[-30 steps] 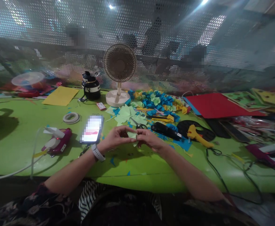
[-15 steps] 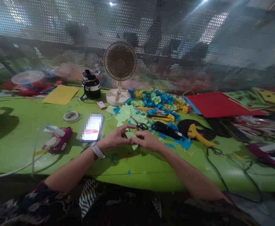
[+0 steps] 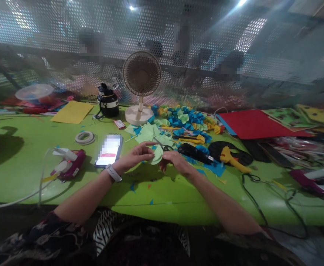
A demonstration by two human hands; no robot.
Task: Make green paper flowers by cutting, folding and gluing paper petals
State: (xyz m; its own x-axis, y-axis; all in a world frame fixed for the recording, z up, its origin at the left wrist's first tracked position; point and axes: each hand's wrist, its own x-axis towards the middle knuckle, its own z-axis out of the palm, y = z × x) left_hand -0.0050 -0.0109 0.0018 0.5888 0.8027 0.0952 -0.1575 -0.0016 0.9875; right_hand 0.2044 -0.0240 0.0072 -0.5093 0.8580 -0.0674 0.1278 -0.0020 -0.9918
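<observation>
Between my hands, just above the table, is a pale green paper petal piece (image 3: 157, 155) with rounded edges. My left hand (image 3: 136, 156) pinches its left side between thumb and fingers. My right hand (image 3: 176, 162) has its fingertips on the right edge of the same paper, the other fingers curled below. Right behind the hands lie scissors (image 3: 167, 147) with black handles, partly hidden. Beyond them rest flat pale green paper cut-outs (image 3: 149, 133). A black stapler (image 3: 195, 153) lies to the right of my right hand.
A lit phone (image 3: 109, 150), a tape roll (image 3: 84, 137) and a purple power strip (image 3: 72, 166) are at left. The fan (image 3: 141, 74) stands behind, beside a heap of paper flowers (image 3: 186, 117). A yellow glue gun (image 3: 234, 160) with a trailing cord lies right, near red sheets (image 3: 258, 123).
The green paper has turned and now shows a broader face. My right hand has shifted slightly right, with its fingers spread a little; the left stays close by.
</observation>
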